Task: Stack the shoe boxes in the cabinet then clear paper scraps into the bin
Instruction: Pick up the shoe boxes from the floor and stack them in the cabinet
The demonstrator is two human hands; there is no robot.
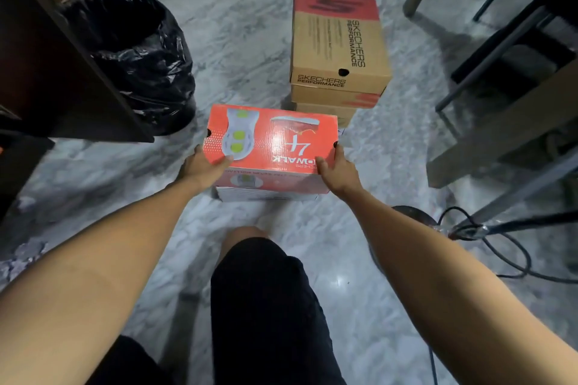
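Hands clamp the red shoe box (272,137) at its ends, left hand (200,167) and right hand (339,172), over the marble floor (244,40), between the black-lined bin (137,53) and stacked brown boxes (337,50).

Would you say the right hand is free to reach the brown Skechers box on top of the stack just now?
Probably not yet. The right hand and left hand both grip the orange shoe box, which sits between the person and the brown Skechers box. The floor path beside it looks open.
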